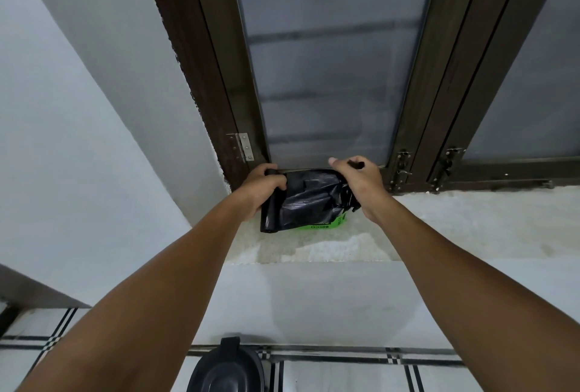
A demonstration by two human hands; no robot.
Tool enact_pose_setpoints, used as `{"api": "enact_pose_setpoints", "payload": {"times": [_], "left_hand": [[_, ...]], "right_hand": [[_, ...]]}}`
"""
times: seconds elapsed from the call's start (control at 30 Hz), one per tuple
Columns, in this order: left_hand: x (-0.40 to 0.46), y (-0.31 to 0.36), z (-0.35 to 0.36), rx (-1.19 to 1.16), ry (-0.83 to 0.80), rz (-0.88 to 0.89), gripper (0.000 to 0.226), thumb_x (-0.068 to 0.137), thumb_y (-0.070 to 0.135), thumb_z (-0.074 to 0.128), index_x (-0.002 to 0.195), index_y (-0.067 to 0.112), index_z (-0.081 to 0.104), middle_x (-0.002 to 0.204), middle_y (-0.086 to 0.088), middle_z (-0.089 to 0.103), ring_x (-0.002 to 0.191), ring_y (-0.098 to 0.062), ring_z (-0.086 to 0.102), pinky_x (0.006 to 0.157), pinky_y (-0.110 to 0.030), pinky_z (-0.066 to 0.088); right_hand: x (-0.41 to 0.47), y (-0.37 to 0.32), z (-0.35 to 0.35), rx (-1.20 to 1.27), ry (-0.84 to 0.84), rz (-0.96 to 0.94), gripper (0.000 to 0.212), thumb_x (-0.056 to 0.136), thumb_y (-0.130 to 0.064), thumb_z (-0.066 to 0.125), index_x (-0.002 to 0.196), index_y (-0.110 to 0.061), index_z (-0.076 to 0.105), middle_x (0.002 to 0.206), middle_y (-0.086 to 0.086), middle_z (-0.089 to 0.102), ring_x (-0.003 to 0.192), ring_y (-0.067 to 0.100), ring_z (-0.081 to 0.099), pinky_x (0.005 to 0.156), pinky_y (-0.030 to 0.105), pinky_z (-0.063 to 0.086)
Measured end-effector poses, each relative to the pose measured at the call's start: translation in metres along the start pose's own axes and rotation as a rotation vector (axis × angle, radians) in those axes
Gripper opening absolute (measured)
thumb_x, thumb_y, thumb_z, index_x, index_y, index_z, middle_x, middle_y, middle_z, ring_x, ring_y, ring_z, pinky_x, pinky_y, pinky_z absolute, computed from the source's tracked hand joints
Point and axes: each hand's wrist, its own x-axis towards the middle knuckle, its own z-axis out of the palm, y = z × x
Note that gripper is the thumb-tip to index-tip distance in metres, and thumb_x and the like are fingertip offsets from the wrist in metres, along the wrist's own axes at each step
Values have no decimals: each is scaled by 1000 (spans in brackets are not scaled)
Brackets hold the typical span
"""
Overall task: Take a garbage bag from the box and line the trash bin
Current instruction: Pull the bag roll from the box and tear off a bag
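A black roll of garbage bags (271,214) is held up over the window sill, with a loose black bag (312,200) pulled out sideways from it. My left hand (262,182) grips the roll at its upper end. My right hand (359,182) is closed on the crumpled free end of the bag. Under the black plastic a green box (332,223) lies on the sill, mostly hidden. The black trash bin (226,368) stands on the floor at the bottom, its lid down.
The rough white sill (439,228) runs right below a dark-framed window (326,77) with metal latches (403,165). A white wall (94,109) closes the left side. The floor (361,372) is white tile with black stripes.
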Motion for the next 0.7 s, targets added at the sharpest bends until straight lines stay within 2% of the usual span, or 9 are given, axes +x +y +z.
{"api": "enact_pose_setpoints", "payload": {"times": [0.07,0.13,0.2,0.27,0.33,0.47,0.57,0.63,0.7], "left_hand": [[1,1,2,59,9,34,68,69,16,68,135,27,58,125,-7,62,112,-28,63,101,-43,56],[1,2,5,125,24,51,63,77,16,69,137,27,56,124,-3,59,109,-24,60,92,-35,54],[2,3,7,161,21,56,60,80,21,68,138,28,54,122,0,57,108,-21,57,87,-31,47],[3,4,9,143,-12,40,56,83,21,62,138,28,53,128,-2,56,113,-20,53,94,-34,46],[3,3,9,105,-51,8,57,86,15,56,141,28,51,136,-4,54,118,-21,52,102,-38,47],[3,-2,4,136,-107,-7,73,90,14,69,153,32,39,134,-3,56,114,-23,62,96,-41,56],[0,-4,8,157,-115,65,87,86,21,82,157,30,32,135,-6,58,120,-28,63,101,-48,56],[-4,-3,12,146,-65,113,92,80,27,88,155,27,36,129,-6,59,117,-27,64,102,-45,55],[-6,-2,17,92,-38,116,77,77,30,90,143,19,52,125,-6,66,112,-25,68,103,-44,56]], "right_hand": [[-3,2,1,-139,-95,-42,51,65,-61,86,92,-20,71,95,2,74,89,18,69,79,36,56],[-3,3,3,-268,-174,-60,54,58,-63,90,91,-23,75,98,-1,73,91,15,69,80,33,57],[-2,4,5,-385,-230,-65,52,59,-57,93,91,-21,76,96,-7,71,91,12,67,73,27,53],[1,7,7,-433,-225,-60,53,65,-50,93,101,-16,74,97,-7,69,92,13,65,72,25,49],[3,11,7,-405,-190,-42,52,72,-43,91,109,-11,73,103,1,71,97,20,67,78,28,48],[1,11,6,-320,-189,15,25,77,-34,84,87,-16,70,91,4,69,86,22,66,68,30,45],[-3,7,8,-259,-192,47,13,78,-27,77,77,-18,68,78,3,68,78,22,65,67,31,45],[-6,4,9,-217,-207,65,13,77,-27,73,70,-19,65,70,3,65,72,22,63,67,32,45],[-9,2,10,-168,-216,81,12,73,-27,73,69,-20,64,71,5,64,73,23,63,71,33,47]]}}
